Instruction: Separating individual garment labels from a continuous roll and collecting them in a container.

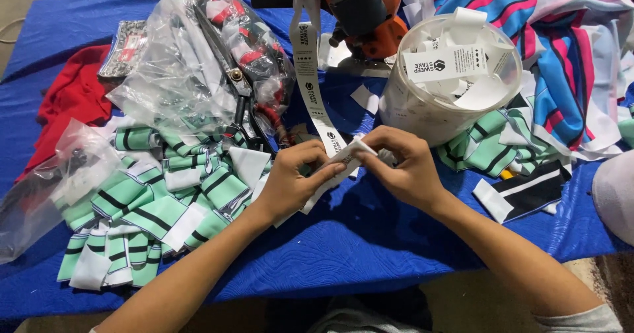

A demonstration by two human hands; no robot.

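Left hand (290, 178) and right hand (403, 168) pinch a white label strip (317, 102) between fingertips above the blue counter (370, 240), between green-striped fabric pieces (152, 201) and a white tub (449, 75) of cut labels.

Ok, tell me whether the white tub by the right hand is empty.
No, the white tub is filled with cut white labels that stick up above its rim.

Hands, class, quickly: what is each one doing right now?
Left hand: closed, pinching the white label strip.
Right hand: closed, pinching the same strip's end.
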